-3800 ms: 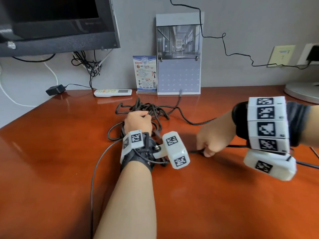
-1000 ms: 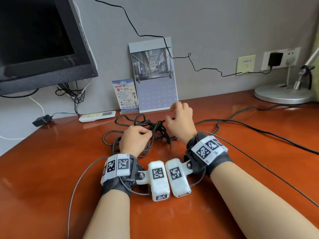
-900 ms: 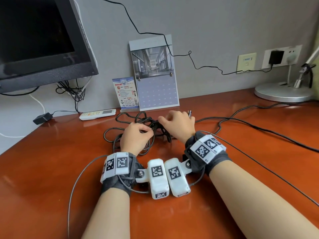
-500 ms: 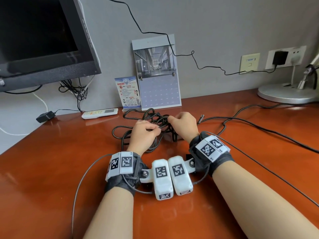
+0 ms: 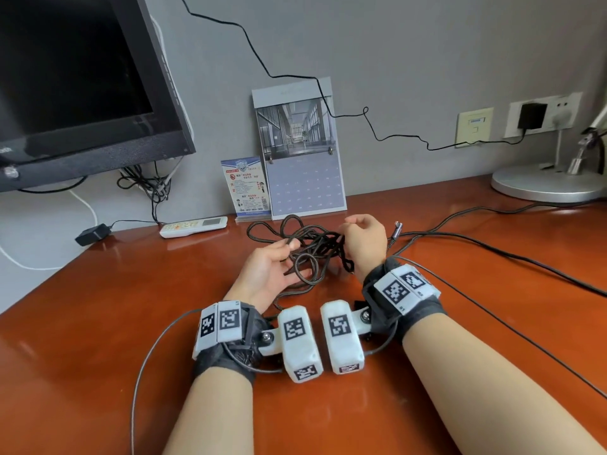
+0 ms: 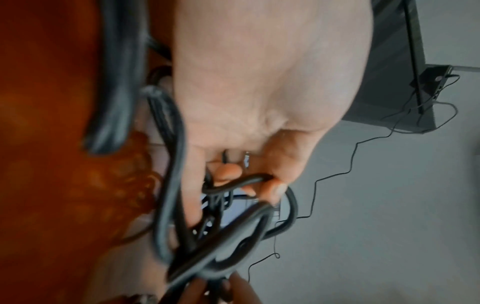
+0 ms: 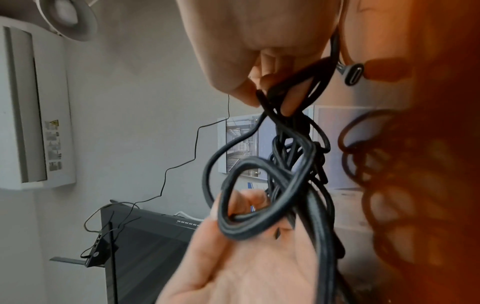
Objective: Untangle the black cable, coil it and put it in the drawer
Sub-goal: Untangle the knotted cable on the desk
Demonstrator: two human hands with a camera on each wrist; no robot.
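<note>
The black cable [image 5: 312, 249] is a knotted tangle, lifted a little off the red-brown desk [image 5: 98, 323] between my hands. My left hand [image 5: 290, 254] is turned palm up under the tangle's left side. In the left wrist view its thumb and fingers pinch one cable strand [image 6: 249, 181]. My right hand [image 5: 348, 231] holds the right side, and in the right wrist view its fingertips [image 7: 246, 92] pinch a bundle of strands [image 7: 293, 86]. The cable's plug [image 5: 398, 228] sticks out just right of that hand. No drawer is in view.
A monitor [image 5: 75, 93] stands at the back left, with a white remote [image 5: 193, 226] and a calendar [image 5: 300, 152] along the wall. A lamp base [image 5: 545, 183] sits at the back right. Other thin cables [image 5: 492, 251] run across the desk's right side.
My right hand came back from the right to the tangle. Both hands then raised the tangle off the desk, and my left hand rolled palm up.
</note>
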